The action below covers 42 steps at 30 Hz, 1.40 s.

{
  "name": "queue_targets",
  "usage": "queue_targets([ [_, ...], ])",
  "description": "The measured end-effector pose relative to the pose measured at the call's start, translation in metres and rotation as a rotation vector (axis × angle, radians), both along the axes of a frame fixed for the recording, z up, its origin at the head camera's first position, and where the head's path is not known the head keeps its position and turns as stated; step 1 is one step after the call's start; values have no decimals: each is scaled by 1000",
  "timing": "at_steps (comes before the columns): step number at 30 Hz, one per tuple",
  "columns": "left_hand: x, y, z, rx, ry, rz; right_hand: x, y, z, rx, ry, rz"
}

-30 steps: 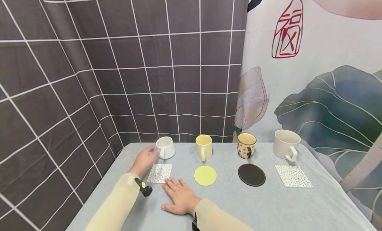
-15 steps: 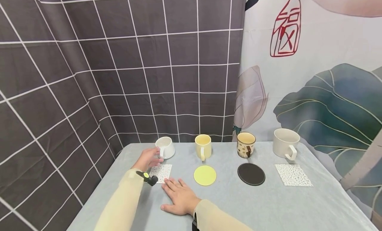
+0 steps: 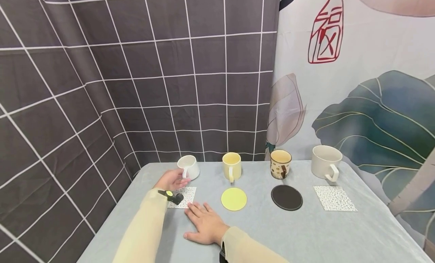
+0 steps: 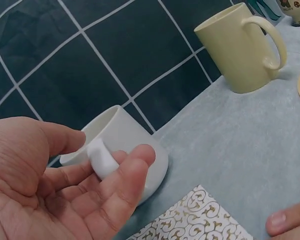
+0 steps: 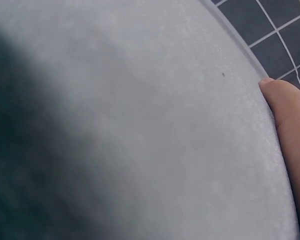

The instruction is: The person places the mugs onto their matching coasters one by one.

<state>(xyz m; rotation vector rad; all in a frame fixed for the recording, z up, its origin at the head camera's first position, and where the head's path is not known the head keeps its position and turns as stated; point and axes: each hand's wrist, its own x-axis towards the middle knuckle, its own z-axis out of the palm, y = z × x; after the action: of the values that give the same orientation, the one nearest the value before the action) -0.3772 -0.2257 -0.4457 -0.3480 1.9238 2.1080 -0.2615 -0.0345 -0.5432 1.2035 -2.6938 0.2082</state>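
Observation:
My left hand [image 3: 171, 179] is at the handle of a white mug [image 3: 192, 170], which stands at the far left of the table. In the left wrist view the fingers [image 4: 121, 195] curl round the handle [image 4: 102, 159], with the thumb above it near the mug's rim. A white patterned square coaster [image 3: 188, 195] lies just in front of that mug, partly hidden by the left hand and wrist. My right hand [image 3: 205, 223] rests flat on the table, fingers spread, its fingertips at the coaster's near corner. Only one digit of it shows in the right wrist view.
To the right stand a yellow mug [image 3: 232, 166], a brown-patterned mug [image 3: 280, 165] and a large off-white mug [image 3: 324, 162]. Before them lie a yellow round coaster [image 3: 233, 199], a black round coaster [image 3: 287, 197] and another patterned square coaster [image 3: 335, 198]. A dark checked cloth [image 3: 204, 85] hangs behind.
My left hand has moved right from beside the white mug, and its fingers now wrap the handle. The mug and my right hand have stayed in place.

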Motion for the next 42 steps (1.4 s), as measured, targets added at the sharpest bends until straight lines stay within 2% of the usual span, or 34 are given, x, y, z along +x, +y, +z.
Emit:
queue_targets([
  [10, -2, 8, 4, 125, -69, 54, 2, 1, 0, -13, 2, 3],
  [16, -3, 6, 7, 182, -106, 44, 4, 1, -2, -14, -21, 5],
  [23, -3, 2, 9, 154, -112, -32, 3, 1, -2, -23, 1, 0],
  [29, -3, -1, 7, 127, -77, -62, 2, 0, -2, -31, 5, -2],
  [36, -10, 5, 7, 67, -94, -33, 2, 2, 2, -30, 10, -2],
  [42, -11, 8, 6, 24, -85, -26, 5, 2, 7, -13, 10, -10],
])
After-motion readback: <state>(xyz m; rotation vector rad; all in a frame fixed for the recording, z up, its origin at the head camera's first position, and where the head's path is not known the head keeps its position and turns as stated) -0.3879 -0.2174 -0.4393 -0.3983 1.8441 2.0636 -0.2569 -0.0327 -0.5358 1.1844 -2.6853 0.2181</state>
